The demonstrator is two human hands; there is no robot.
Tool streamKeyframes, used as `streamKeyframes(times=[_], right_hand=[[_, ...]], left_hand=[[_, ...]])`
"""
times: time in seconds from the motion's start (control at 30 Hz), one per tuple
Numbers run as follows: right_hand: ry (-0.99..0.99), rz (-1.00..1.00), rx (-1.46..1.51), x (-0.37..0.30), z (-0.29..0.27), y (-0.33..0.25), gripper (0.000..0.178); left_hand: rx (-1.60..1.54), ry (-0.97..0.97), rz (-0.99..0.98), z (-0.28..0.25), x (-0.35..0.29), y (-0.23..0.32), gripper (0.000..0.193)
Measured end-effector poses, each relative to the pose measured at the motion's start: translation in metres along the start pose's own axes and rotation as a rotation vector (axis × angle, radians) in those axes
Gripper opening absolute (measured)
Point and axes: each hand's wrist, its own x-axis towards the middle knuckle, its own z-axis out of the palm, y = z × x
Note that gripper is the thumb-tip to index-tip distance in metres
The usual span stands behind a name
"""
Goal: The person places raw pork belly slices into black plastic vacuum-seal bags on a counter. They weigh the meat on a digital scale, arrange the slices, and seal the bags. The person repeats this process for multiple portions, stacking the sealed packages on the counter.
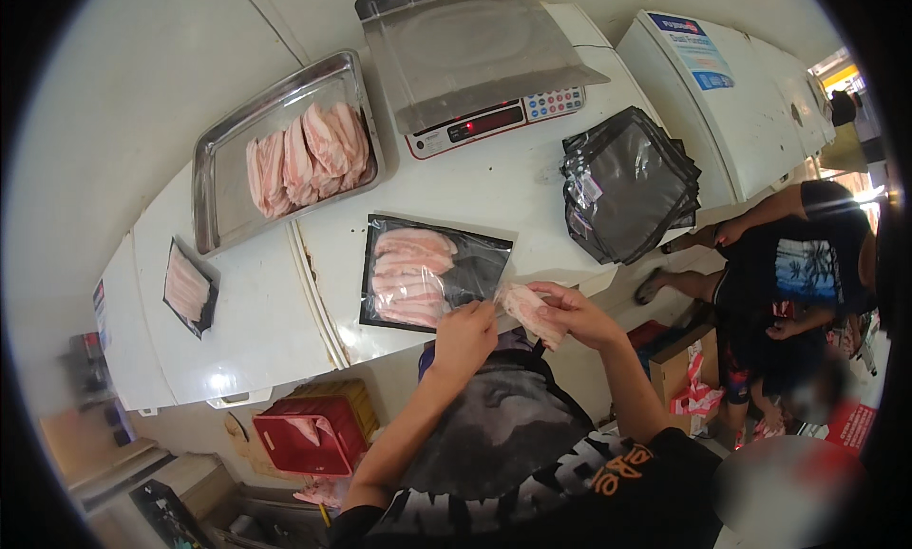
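Right hand (581,316) pinches meat (528,312); left hand (465,338) curls at a bag (478,267), its hold unclear. Beyond them, the white worktop (446,193) bears 1 scale (475,69); rightward, a person (793,250).

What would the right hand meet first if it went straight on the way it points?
Probably the right side of the black pouch, the meat slices in the right hand arriving first; their height against it is unclear.

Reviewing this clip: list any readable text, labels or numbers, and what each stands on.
Wording not copied; locations only.
Freezer sticker: heading legible.
Black shirt: orange and white lettering, partly legible.
Scale: display and keypad too small to read.
Bag label: too small.
Red panel, right: too blurred.
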Motion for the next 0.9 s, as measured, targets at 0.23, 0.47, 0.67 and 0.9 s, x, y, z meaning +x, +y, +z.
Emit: streamKeyframes(times=[0.23, 0.47, 0.67, 0.9], right_hand=[[-0.044, -0.200, 0.135, 0.062, 0.026, 0.019, 0.030], [0.157, -0.371, 0.136, 0.106, 0.042, 0.038, 0.017], [-0.011, -0.207, 0.387, 0.093, 0.051, 0.045, 0.033], [-0.092, -0.317, 0.663, 0.090, 0.041, 0.025, 0.053]], left_hand=[[-0.072, 0.055, 0.026, -0.017, -0.004, 0.012, 0.022], [-0.058, 0.115, -0.015, -0.017, 0.001, 0.019, 0.023], [-0.018, 0.107, -0.023, -0.025, 0.004, 0.020, 0.013], [0.044, 0.006, -0.091, -0.014, -0.001, 0.018, 0.014]])
